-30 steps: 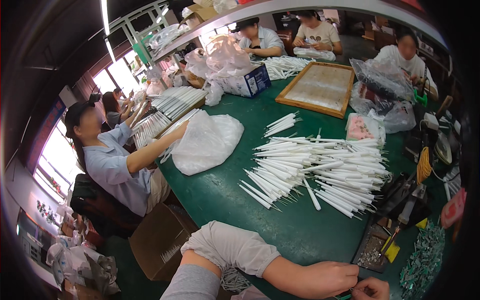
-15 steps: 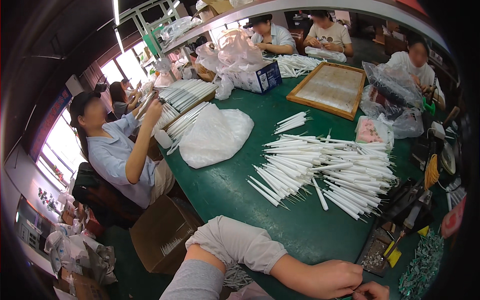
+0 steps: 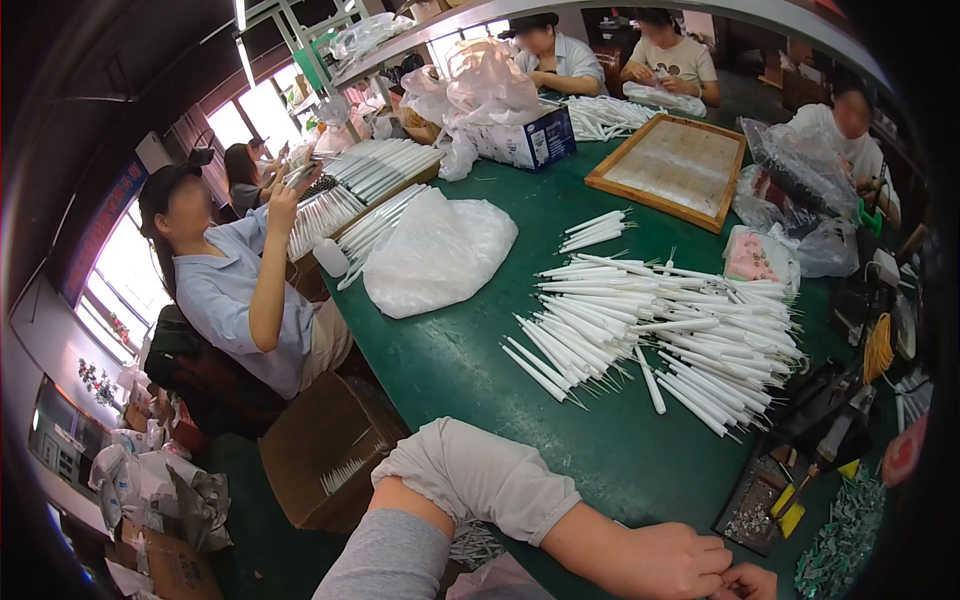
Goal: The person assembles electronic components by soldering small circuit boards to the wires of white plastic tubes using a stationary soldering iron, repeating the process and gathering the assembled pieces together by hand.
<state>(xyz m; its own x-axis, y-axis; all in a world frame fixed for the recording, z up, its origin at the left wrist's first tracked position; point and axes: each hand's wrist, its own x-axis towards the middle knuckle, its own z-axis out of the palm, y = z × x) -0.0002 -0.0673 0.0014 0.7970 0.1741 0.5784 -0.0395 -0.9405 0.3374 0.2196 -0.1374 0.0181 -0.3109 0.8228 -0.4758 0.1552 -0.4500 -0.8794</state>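
Note:
My left hand [image 3: 675, 560] is at the lower right by the near table edge, its fingers bent into a pinch. Touching its fingertips is my right hand [image 3: 750, 580], also closed and partly cut off by the lower edge. What the two hold between them is too small and hidden to make out. Beyond them on the green table [image 3: 450, 370] lies a large heap of white candle-like sticks [image 3: 600, 330] with thin wires at their ends. One white stick [image 3: 649, 380] lies slightly apart along the heap's near side.
A tray of small scraps [image 3: 750, 510] with a yellow-bristled brush [image 3: 789, 512] stands right of my hands, beside a pile of green pieces [image 3: 845, 535]. Farther off are a white plastic bag [image 3: 440, 255] and a wooden frame [image 3: 730, 205]. A cardboard box [image 3: 290, 470] stands left; several people sit around.
The view has shifted slightly, so the table things sit a little differently in the picture. My hands stay together; the thin strand and green bit seen at my fingers earlier are hard to see now.

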